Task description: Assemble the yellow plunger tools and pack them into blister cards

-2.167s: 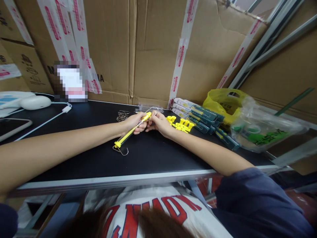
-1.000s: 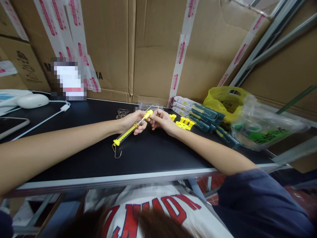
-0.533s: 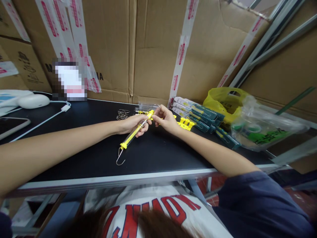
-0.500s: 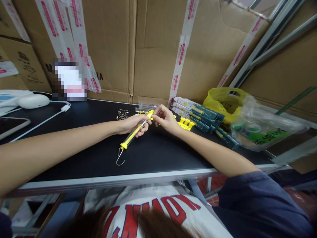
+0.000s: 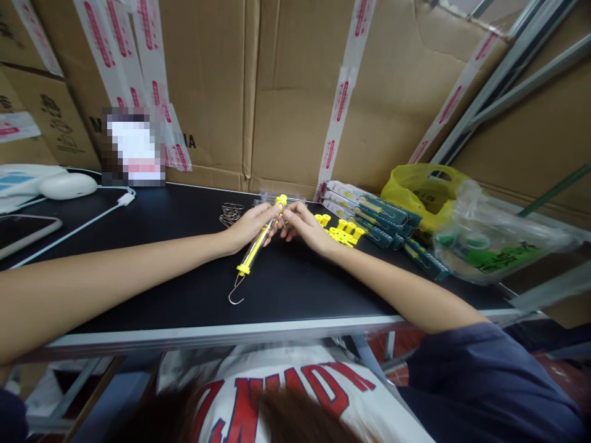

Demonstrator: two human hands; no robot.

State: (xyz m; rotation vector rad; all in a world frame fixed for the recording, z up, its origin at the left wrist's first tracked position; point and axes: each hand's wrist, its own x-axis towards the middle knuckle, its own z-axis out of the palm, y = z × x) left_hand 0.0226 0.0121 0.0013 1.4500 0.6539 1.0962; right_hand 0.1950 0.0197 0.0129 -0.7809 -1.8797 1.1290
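Note:
My left hand [image 5: 249, 226] grips a clear spring scale [image 5: 257, 245] with yellow end caps, held slanted over the black table [image 5: 161, 289]. A metal hook [image 5: 236, 294] dangles from its lower end. My right hand [image 5: 305, 226] pinches at the scale's upper yellow end, beside the left fingers. Loose yellow plastic caps [image 5: 340, 232] lie just right of my right hand. Several wire hooks [image 5: 229, 212] lie just beyond my left hand.
Boxed scales in green-and-white packs [image 5: 373, 216] are stacked at the right, then a yellow bag [image 5: 418, 191] and a clear plastic bag [image 5: 489, 243]. A white cable [image 5: 87, 224], a phone [image 5: 23, 231] and a white device [image 5: 64, 184] lie at the left. Cardboard boxes [image 5: 286, 92] wall the back.
The scale has swung steeper, its lower end and hook moving right and nearer my hands. Both hands stay on its upper end; my right hand dropped slightly.

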